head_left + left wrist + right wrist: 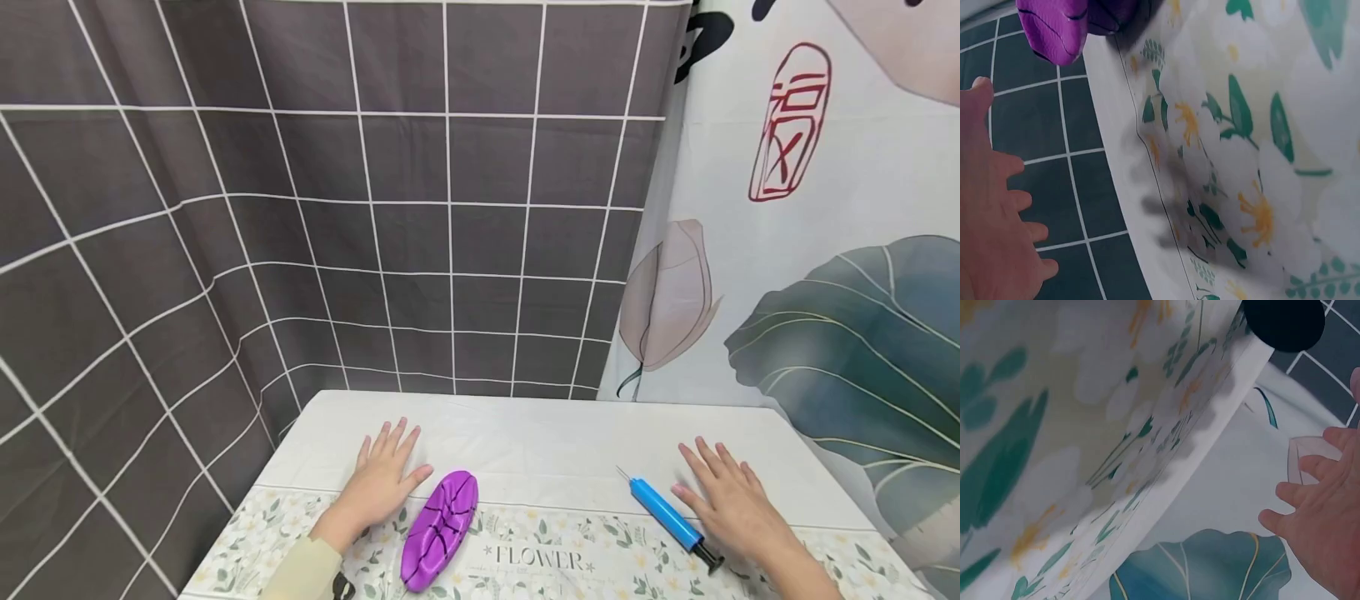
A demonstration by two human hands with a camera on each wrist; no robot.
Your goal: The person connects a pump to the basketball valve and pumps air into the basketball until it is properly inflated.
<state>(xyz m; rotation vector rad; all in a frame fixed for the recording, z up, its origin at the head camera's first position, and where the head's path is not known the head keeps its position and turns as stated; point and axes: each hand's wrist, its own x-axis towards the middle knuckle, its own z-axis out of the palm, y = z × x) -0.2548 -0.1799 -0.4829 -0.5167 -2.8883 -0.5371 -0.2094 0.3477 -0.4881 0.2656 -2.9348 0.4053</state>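
A limp, folded purple ball [439, 532] with black seam lines lies on the table, apparently deflated. To its left my left hand [381, 483] is spread, fingers straight, holding nothing; the left wrist view shows the same hand [997, 200] with part of the purple ball [1057, 28] above. A blue hand pump [667, 513] with a thin needle and black handle lies at the right. Just beyond it my right hand [731, 504] is spread with nothing in it. In the right wrist view that hand [1322, 506] is near the pump's black handle end [1286, 322].
The table [510, 442] has a white cover with a floral band and the word FLOWER along the near side. Behind it hangs a dark grey gridded curtain [487, 242]. A white cloth with leaf and flower prints [720, 167] hangs at the right.
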